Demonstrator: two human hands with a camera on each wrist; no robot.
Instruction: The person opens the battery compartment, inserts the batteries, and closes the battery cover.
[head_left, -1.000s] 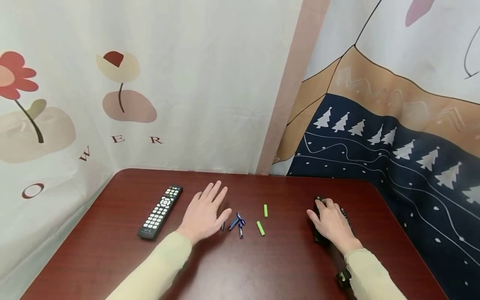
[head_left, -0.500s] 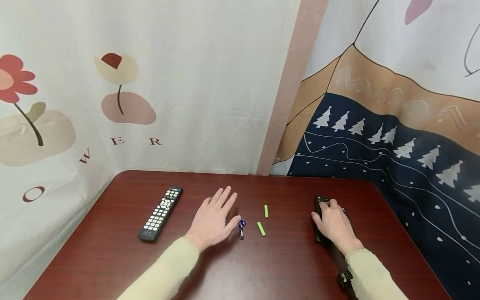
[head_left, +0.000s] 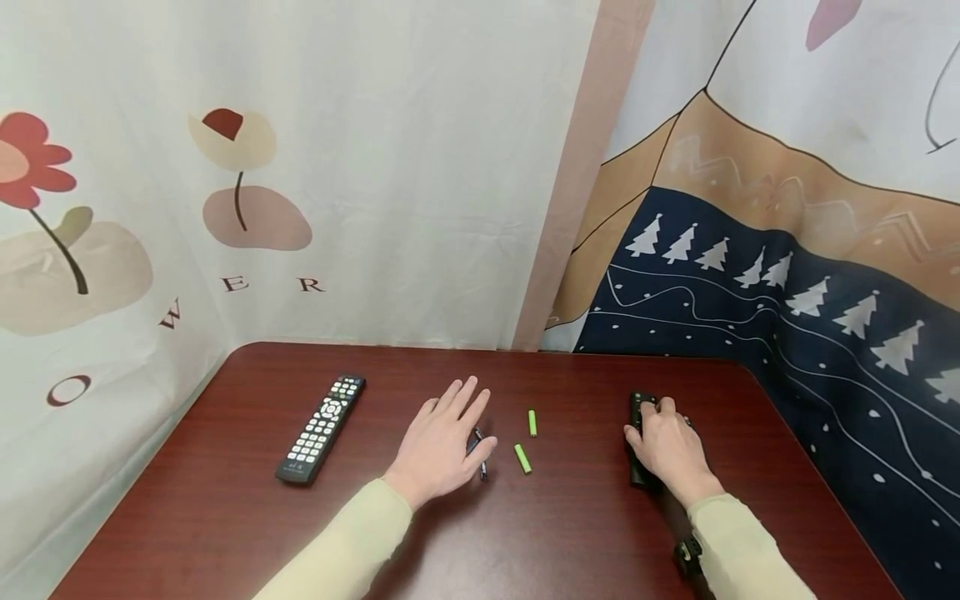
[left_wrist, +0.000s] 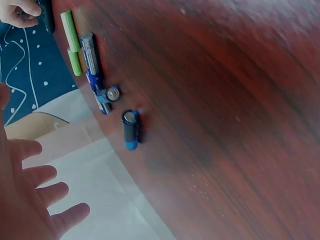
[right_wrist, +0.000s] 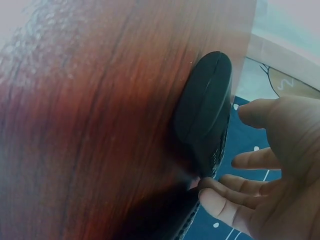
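Note:
My left hand hovers above the middle of the table, palm down with fingers spread. Below it lie batteries: in the left wrist view a dark-blue battery sits apart from a few blue and silver ones. From the head, the hand hides most of them. Two green batteries lie just to its right. My right hand is over a black remote control, fingers loosely bent. In the right wrist view a smooth black casing lies beside another dark piece; fingertips reach close to both, contact unclear.
Another black remote control with white buttons lies on the left of the reddish-brown table. Printed curtains hang behind the table and along its sides. A small black device is at the right wrist.
My left hand has drifted to the right and slightly nearer me, covering more of the blue batteries. The right hand has shifted only slightly right over the remote.

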